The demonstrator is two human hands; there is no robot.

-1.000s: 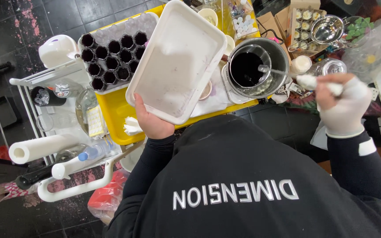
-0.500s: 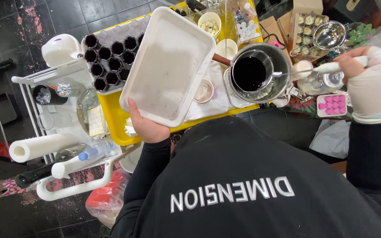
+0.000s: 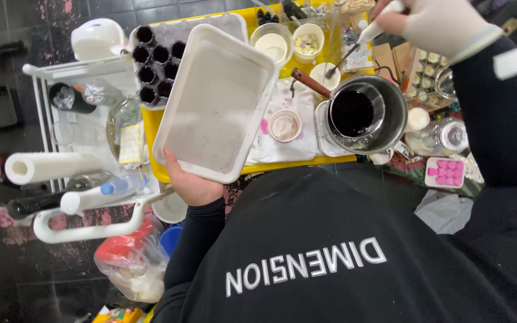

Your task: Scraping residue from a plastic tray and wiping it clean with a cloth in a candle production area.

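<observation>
Gripping one white tray [image 3: 216,104], bare left hand [image 3: 189,182]; gloved right hand [image 3: 435,24] pinching one spoon [image 3: 354,51].

white tray [image 3: 216,101], yellow table [image 3: 151,128], seemingly black liquid [image 3: 352,112].

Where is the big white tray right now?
The white tray is left of middle, tilted up in the left hand, beside the dark pot.

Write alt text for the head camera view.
Seen from above, a person's bare left hand holds a white rectangular tray tilted over a yellow table, while the gloved right hand holds a spoon above a metal pot of dark liquid.
</observation>
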